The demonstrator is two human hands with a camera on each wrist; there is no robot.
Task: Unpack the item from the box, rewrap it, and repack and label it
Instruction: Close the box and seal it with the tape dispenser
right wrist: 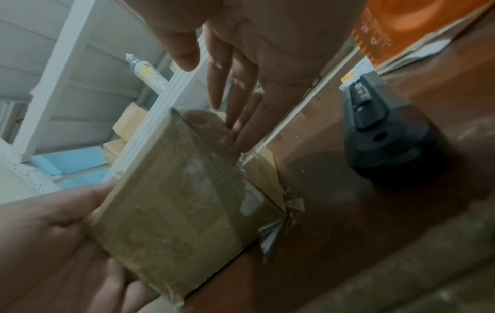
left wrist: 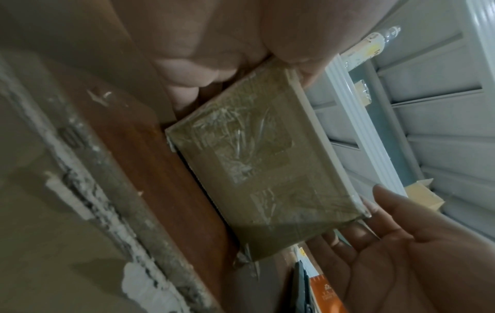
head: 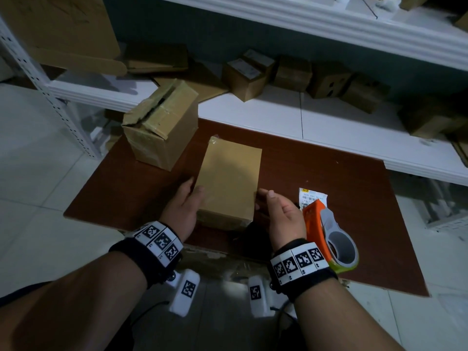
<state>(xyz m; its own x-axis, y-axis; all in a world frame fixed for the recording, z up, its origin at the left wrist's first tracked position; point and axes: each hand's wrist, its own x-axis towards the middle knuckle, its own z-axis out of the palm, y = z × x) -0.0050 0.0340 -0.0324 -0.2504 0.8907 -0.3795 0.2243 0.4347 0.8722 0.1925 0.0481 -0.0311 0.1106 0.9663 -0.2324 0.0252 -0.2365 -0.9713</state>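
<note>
The left hand [head: 184, 201] grips the taped box's [head: 230, 179] left edge, thumb on top. The right hand [head: 281, 212] is spread flat, straight fingers [right wrist: 241, 101] touching the box's right side. Right of the box lie a tape dispenser [head: 329, 234] and a label [head: 313, 196]; an open carton [head: 162, 127] stands behind-left.

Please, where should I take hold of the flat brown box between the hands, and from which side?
Grip the flat brown box by its two long side walls, one hand from the left, one from the right. It lies on the board, long sides running away from you. Avoid the loose tape at the corners.
</note>
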